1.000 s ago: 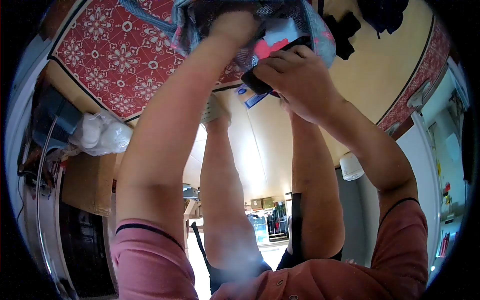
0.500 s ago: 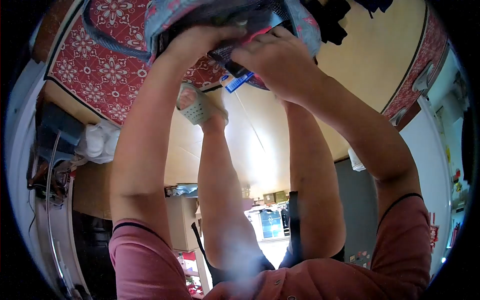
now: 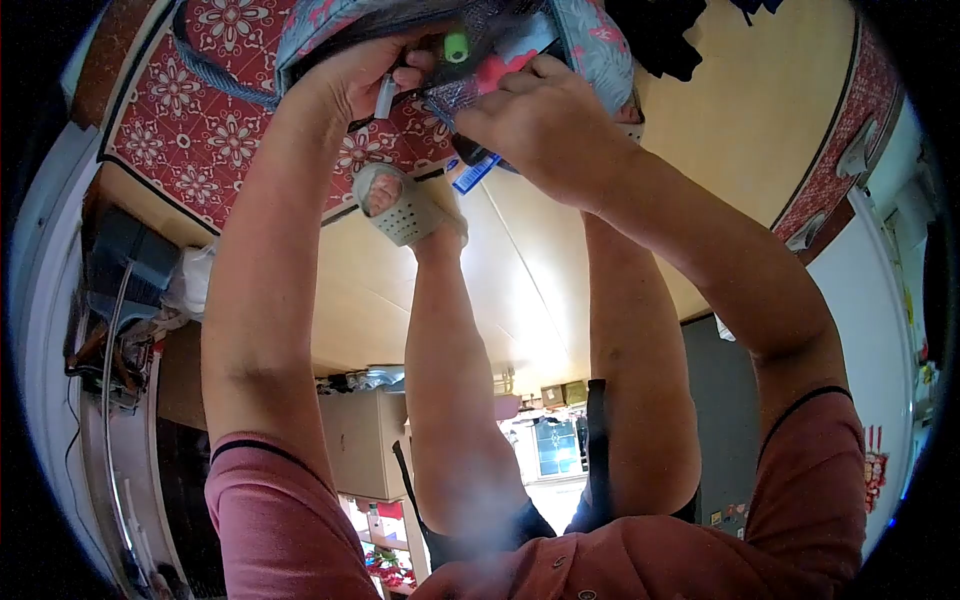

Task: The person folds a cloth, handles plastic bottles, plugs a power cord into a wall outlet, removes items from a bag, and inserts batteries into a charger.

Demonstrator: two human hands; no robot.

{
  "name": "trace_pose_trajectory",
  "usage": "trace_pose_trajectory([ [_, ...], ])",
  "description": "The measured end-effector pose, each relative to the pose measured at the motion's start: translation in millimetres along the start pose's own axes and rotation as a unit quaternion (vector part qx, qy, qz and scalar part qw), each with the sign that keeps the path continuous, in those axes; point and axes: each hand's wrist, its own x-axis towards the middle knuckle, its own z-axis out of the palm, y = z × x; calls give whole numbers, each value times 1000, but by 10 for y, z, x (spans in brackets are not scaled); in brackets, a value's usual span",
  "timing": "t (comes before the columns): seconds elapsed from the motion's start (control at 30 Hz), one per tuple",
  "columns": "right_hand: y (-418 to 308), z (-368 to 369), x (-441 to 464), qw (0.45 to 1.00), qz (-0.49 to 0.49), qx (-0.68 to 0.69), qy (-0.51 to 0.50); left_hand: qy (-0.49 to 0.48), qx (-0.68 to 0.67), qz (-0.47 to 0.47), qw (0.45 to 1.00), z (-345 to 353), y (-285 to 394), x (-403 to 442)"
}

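A grey-blue bag with a pink pattern (image 3: 598, 50) lies open at the top of the head view, partly cut off by the frame edge. At its left side, my left hand (image 3: 365, 78) has its fingers curled on a small whitish translucent piece (image 3: 385, 97). Close by, a bright green cylindrical item (image 3: 456, 47) shows inside the opening. My right hand (image 3: 545, 120) is closed at the bag's near right side; its fingertips hide what they grip. Beside it are a pink item (image 3: 497, 70) and a blue-and-orange labelled packet (image 3: 472, 172).
A red patterned mat (image 3: 185, 120) lies under the bag on the pale floor (image 3: 510, 270). My sandalled foot (image 3: 400, 208) stands below the bag. Dark cloth (image 3: 670, 40) lies at upper right, and a white plastic bag (image 3: 190, 280) sits at left.
My left hand has drawn back toward the bag's left edge, and the whitish piece now shows in its fingers. The green item has come into sight. My right hand stays nearly in place.
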Motion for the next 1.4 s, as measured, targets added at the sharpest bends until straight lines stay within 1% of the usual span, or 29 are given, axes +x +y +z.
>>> trace_pose_trajectory([
  [0.03, -1, 9, -3, 1000, 0, -1, -3, 9, 14, -7, 1000, 7, 6, -4],
  [0.13, 41, 119, 22, 996, -28, -10, 79, 14, 137, 24, 990, -86, -54, 122],
  [0.23, 53, 170, 42, 995, -34, -15, 94, 18, 296, 78, 952, -231, -251, 365],
  [0.27, 35, 142, 48, 998, -19, -6, 61, -34, 300, 93, 949, -268, -284, 441],
  [0.33, -9, 56, 57, 1000, 13, 11, -8, 0, 373, 186, 909, -209, -372, 507],
  [0.37, -12, 62, 56, 1000, 14, 7, -9, 16, 407, 232, 883, -183, -410, 536],
  [0.43, -15, 77, 49, 1000, 16, -2, -11, 17, 412, 218, 885, -285, -465, 630],
  [0.5, -11, 111, 42, 1000, 16, 3, -10, 2, 357, 191, 915, -380, -497, 725],
  [0.53, -10, 121, 43, 1000, 16, 5, -8, -14, 298, 172, 939, -414, -497, 778],
  [0.6, -14, 100, 57, 1000, 20, 3, -24, -22, 304, 165, 938, -464, -519, 803],
  [0.63, -17, 93, 64, 999, 22, 2, -32, -15, 367, 178, 913, -421, -484, 693],
  [0.7, -17, 123, 70, 999, 26, 3, -25, 8, 446, 187, 875, -301, -404, 475],
  [0.73, -10, 147, 70, 999, 28, 3, -21, 22, 464, 184, 866, -194, -351, 360],
  [0.8, 23, 229, 82, 1000, 13, 7, 16, 26, 478, 143, 866, -128, -242, 255],
  [0.83, 27, 250, 92, 999, 4, 10, 35, 15, 473, 105, 874, -152, -193, 219],
  [0.87, 12, 249, 85, 1000, 17, 4, 5, 5, 468, 66, 881, -175, -174, 197],
  [0.93, -33, 176, 93, 997, 44, -9, -56, 33, 465, 165, 869, -236, -293, 253],
  [0.97, -36, 170, 99, 997, 47, -8, -61, 46, 462, 214, 860, -261, -341, 285],
  [1.07, -47, 173, 109, 996, 53, -9, -75, 40, 548, 46, 834, -127, -149, 219],
  [1.27, -38, 209, 118, 994, 54, -40, -83, 45, 381, 108, 917, -415, -358, 423],
  [1.33, -26, 249, 107, 995, 49, -30, -81, 58, 302, 98, 946, -577, -448, 574],
  [1.4, -41, 182, 143, 990, 60, -28, -128, 67, 202, 71, 974, -656, -451, 637],
])
